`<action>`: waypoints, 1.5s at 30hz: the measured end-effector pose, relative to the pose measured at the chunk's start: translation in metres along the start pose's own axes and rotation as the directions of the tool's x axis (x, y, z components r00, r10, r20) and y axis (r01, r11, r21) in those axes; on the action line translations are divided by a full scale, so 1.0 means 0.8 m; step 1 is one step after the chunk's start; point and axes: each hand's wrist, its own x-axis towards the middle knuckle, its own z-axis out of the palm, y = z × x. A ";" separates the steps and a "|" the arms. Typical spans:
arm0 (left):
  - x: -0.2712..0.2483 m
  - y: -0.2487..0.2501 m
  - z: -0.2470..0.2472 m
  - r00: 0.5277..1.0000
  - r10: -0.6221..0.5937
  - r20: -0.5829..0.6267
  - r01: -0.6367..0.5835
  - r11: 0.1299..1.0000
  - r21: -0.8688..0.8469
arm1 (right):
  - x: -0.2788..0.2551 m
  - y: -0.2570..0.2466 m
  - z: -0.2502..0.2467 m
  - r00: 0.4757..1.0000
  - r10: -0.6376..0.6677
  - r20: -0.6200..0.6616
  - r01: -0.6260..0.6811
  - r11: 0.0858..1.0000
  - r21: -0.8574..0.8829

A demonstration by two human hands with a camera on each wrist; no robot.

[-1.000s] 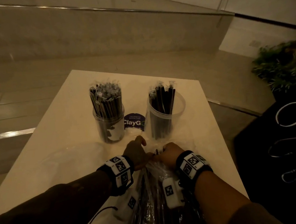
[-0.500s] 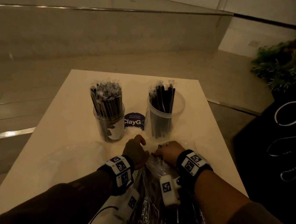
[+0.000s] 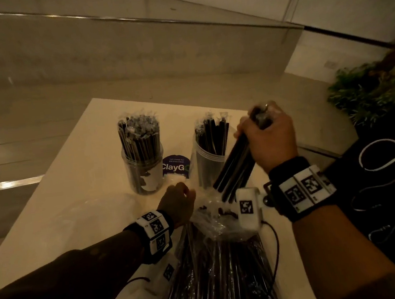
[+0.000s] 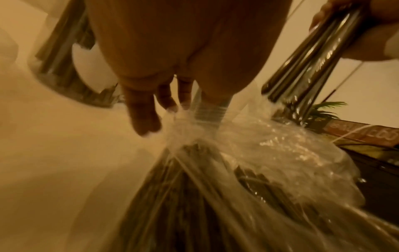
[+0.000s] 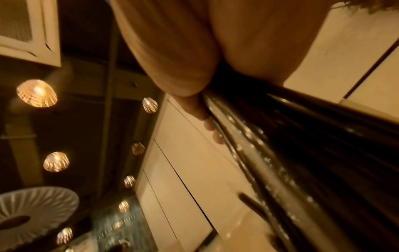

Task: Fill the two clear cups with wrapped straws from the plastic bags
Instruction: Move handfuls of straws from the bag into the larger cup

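black straw bundle (image 3: 236, 167) now out of bag (image 3: 214, 223), right fingers (image 3: 242, 130) around it, left fingers (image 4: 172, 100) pinching bag.

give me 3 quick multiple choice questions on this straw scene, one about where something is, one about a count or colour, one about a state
1. Where is the purple sticker?
A. on the table between the two cups
B. inside the bag
C. on the floor

2. How many clear cups stand on the table?
A. one
B. two
C. four

3. What is the right hand doing?
A. lying flat on the table
B. gripping a bundle of straws
C. holding a cup

Answers:
1 A: the sticker shows on the table in the gap between the left cup and the right cup.
2 B: only those two cups stand there.
3 B: its fingers curl round the raised bundle, while the left hand pinches the bag.
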 end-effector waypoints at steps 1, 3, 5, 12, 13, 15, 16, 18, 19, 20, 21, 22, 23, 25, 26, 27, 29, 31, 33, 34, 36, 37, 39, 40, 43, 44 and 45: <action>-0.001 0.006 -0.008 0.991 0.093 -0.091 -0.096 0.995 -0.034 | 0.003 -0.012 -0.005 0.999 -0.028 -0.015 0.029 0.998 0.048; -0.010 0.030 -0.035 0.943 0.281 -0.180 -0.321 0.913 -0.251 | 0.004 -0.027 -0.007 0.998 -0.059 -0.029 0.062 0.989 0.138; -0.018 0.060 -0.068 0.911 0.410 -0.048 -0.371 0.762 -0.530 | -0.002 -0.028 0.003 0.999 -0.028 -0.021 0.031 0.977 0.213; -0.026 0.098 -0.073 0.910 0.345 0.230 -0.252 0.902 -0.351 | -0.022 0.003 0.048 0.992 0.104 0.071 -0.114 0.981 0.158; -0.024 0.095 -0.071 0.926 0.297 0.235 -0.203 0.913 -0.355 | -0.017 0.004 0.044 0.995 0.080 0.058 -0.085 0.993 0.084; -0.021 0.092 -0.071 0.938 0.256 0.234 -0.167 0.925 -0.341 | -0.007 -0.001 0.032 0.996 -0.075 0.040 0.079 0.992 -0.099; -0.021 0.093 -0.072 0.940 0.250 0.234 -0.165 0.929 -0.331 | -0.003 -0.002 0.029 0.981 -0.166 0.096 0.183 0.961 -0.208; -0.021 0.098 -0.073 0.938 0.261 0.228 -0.181 0.929 -0.322 | -0.003 -0.001 0.030 0.928 -0.220 0.299 0.322 0.879 -0.352; -0.020 0.100 -0.072 0.935 0.275 0.222 -0.195 0.925 -0.327 | -0.005 0.001 0.032 0.908 -0.219 0.357 0.355 0.856 -0.375; -0.018 0.101 -0.071 0.936 0.283 0.211 -0.202 0.920 -0.337 | -0.006 0.005 0.033 0.908 -0.223 0.354 0.356 0.857 -0.373; -0.017 0.102 -0.071 0.940 0.280 0.196 -0.199 0.914 -0.353 | -0.007 0.008 0.034 0.921 -0.237 0.311 0.343 0.870 -0.354; -0.017 0.102 -0.070 0.944 0.277 0.180 -0.195 0.906 -0.376 | -0.007 0.010 0.034 0.929 -0.250 0.273 0.334 0.884 -0.328; -0.016 0.103 -0.069 0.944 0.281 0.171 -0.194 0.896 -0.399 | -0.008 0.009 0.034 0.928 -0.259 0.268 0.337 0.891 -0.306; -0.014 0.103 -0.064 0.946 0.284 0.160 -0.194 0.885 -0.424 | -0.012 0.009 0.036 0.914 -0.255 0.316 0.344 0.899 -0.270; -0.013 0.103 -0.062 0.948 0.283 0.144 -0.200 0.886 -0.419 | -0.015 0.010 0.037 0.923 -0.245 0.295 0.321 0.915 -0.243; -0.011 0.104 -0.061 0.951 0.284 0.121 -0.213 0.887 -0.409 | -0.016 0.013 0.037 0.952 -0.215 0.218 0.257 0.948 -0.189; -0.008 0.107 -0.061 0.945 0.317 0.077 -0.264 0.882 -0.389 | -0.021 0.018 0.036 0.997 -0.062 0.034 0.062 0.998 -0.002; -0.014 0.116 -0.062 0.893 0.448 0.045 -0.406 0.845 -0.347 | -0.027 0.027 0.041 0.988 0.141 0.060 -0.150 0.971 0.188; -0.017 0.125 -0.060 0.787 0.617 0.006 -0.589 0.754 -0.289 | -0.034 0.035 0.052 0.964 0.225 0.142 -0.251 0.945 0.207; -0.014 0.126 -0.059 0.751 0.660 -0.013 -0.640 0.723 -0.261 | -0.036 0.036 0.056 0.966 0.224 0.126 -0.244 0.954 0.174; -0.003 0.122 -0.058 0.748 0.664 0.000 -0.655 0.738 -0.163 | -0.031 0.031 0.057 0.977 0.206 0.059 -0.212 0.966 0.144; 0.003 0.117 -0.061 0.793 0.608 0.029 -0.600 0.789 -0.130 | -0.024 0.026 0.053 0.981 0.191 0.022 -0.193 0.970 0.151; 0.014 0.107 -0.069 0.889 0.454 0.064 -0.449 0.890 -0.083 | -0.003 0.009 0.039 0.987 0.138 -0.085 -0.122 0.978 0.170; 0.020 0.101 -0.071 0.909 0.413 0.049 -0.412 0.911 -0.026 | 0.009 -0.002 0.031 0.984 0.099 -0.151 -0.073 0.983 0.171; 0.034 0.091 -0.071 0.921 0.389 -0.036 -0.380 0.913 0.147 | 0.042 -0.030 0.017 0.953 -0.024 -0.301 0.086 0.977 0.194; 0.038 0.090 -0.069 0.924 0.377 -0.056 -0.364 0.916 0.165 | 0.053 -0.033 0.019 0.943 -0.037 -0.332 0.106 0.975 0.195; 0.040 0.092 -0.067 0.926 0.371 -0.069 -0.355 0.919 0.170 | 0.062 -0.031 0.025 0.937 -0.030 -0.348 0.101 0.977 0.187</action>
